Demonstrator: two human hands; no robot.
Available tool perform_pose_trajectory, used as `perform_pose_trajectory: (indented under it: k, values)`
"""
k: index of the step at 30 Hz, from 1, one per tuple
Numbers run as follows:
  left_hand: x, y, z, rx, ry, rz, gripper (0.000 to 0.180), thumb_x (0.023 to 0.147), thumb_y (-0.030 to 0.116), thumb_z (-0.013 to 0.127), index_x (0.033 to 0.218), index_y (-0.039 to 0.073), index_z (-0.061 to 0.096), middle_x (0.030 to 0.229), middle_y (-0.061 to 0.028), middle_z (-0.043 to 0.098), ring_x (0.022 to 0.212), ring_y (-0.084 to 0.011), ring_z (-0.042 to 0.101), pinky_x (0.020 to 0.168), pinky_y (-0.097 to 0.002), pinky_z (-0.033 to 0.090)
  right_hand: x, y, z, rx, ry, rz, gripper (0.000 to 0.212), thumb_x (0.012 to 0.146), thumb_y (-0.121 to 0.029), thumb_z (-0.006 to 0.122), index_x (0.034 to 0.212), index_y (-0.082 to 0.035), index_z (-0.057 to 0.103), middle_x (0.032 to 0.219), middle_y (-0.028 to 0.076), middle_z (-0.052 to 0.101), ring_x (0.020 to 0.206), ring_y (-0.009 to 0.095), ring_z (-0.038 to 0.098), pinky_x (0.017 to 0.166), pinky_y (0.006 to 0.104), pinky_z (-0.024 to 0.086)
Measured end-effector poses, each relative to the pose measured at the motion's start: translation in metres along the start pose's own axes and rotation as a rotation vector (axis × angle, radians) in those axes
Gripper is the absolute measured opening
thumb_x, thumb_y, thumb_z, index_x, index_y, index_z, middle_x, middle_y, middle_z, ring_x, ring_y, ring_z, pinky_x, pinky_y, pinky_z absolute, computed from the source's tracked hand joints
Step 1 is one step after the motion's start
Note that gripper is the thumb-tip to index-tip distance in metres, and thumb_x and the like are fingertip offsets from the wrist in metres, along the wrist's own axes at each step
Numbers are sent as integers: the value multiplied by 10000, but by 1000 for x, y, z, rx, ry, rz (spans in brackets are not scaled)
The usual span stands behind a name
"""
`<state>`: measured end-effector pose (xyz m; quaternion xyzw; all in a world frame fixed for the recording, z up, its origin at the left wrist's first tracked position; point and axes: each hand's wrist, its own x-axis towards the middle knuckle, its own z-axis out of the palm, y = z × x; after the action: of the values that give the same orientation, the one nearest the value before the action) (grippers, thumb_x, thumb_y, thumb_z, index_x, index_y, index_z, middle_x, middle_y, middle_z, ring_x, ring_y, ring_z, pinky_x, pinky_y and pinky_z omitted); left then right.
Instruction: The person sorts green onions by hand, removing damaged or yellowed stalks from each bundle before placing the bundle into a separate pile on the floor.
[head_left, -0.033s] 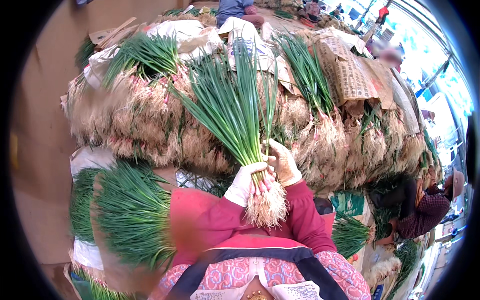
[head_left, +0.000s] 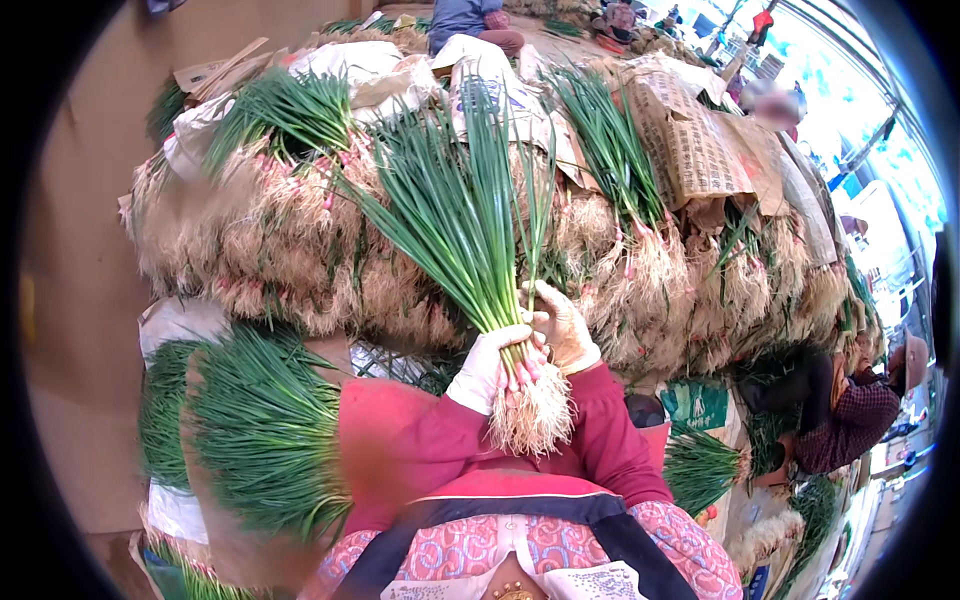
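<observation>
A bunch of spring onions (head_left: 455,230), with long green leaves, pinkish bulbs and pale shaggy roots, is held up in front of my chest. Its leaves fan away from me and its roots hang toward me. My left hand (head_left: 490,366), in a white glove, is wrapped round the stems just above the bulbs. On the bunch's right side my right hand (head_left: 562,328), in a soiled pale glove, has its fingers curled around a few thinner stalks (head_left: 535,215) standing slightly apart. Some of its fingertips are hidden behind the stems.
Ahead lies a long heap of root-on onions (head_left: 290,250), partly covered by paper sheets (head_left: 690,140) and white sacks. A large pile of green onions (head_left: 265,430) rests at my left, a smaller bundle (head_left: 700,470) at my right. Another person (head_left: 850,420) sits at the far right.
</observation>
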<state>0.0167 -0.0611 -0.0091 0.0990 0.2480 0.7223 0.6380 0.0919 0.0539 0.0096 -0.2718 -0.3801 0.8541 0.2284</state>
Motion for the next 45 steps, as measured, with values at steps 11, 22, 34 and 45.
perform_pose_trajectory:
  k: [11, 22, 34, 45]
  values:
    - [3, -5, 11, 61, -85, 23, 255, 795, 113, 507, 1009, -24, 531, 762, -119, 589, 654, -231, 607, 594, -320, 519, 15, 25, -66, -1076, 229, -310, 194, 833, -177, 514, 704, -32, 506, 633, 78, 547, 559, 211, 552, 527, 333, 432]
    - [28, -21, 3, 4, -89, -34, 436, 820, 76, 512, 1240, 2, 424, 833, -107, 594, 654, -204, 599, 520, -305, 515, 52, -150, -83, -1916, 867, -794, 173, 809, -221, 599, 931, -98, 601, 851, 126, 618, 698, 278, 608, 676, 363, 479]
    - [32, -19, 11, -58, -42, 22, 336, 796, 41, 521, 1126, 14, 465, 949, -100, 580, 669, -211, 589, 617, -363, 529, 31, -138, -77, -773, 329, -732, 150, 912, -172, 498, 876, -48, 573, 676, -4, 560, 564, 43, 481, 502, 192, 399]
    - [27, -13, 20, 37, 39, -12, 373, 856, 174, 442, 1189, 15, 491, 820, -141, 617, 482, -175, 569, 376, -222, 433, -57, -22, -59, -1366, 151, -696, 217, 892, -225, 508, 850, -56, 637, 642, 78, 599, 543, 200, 580, 536, 276, 457]
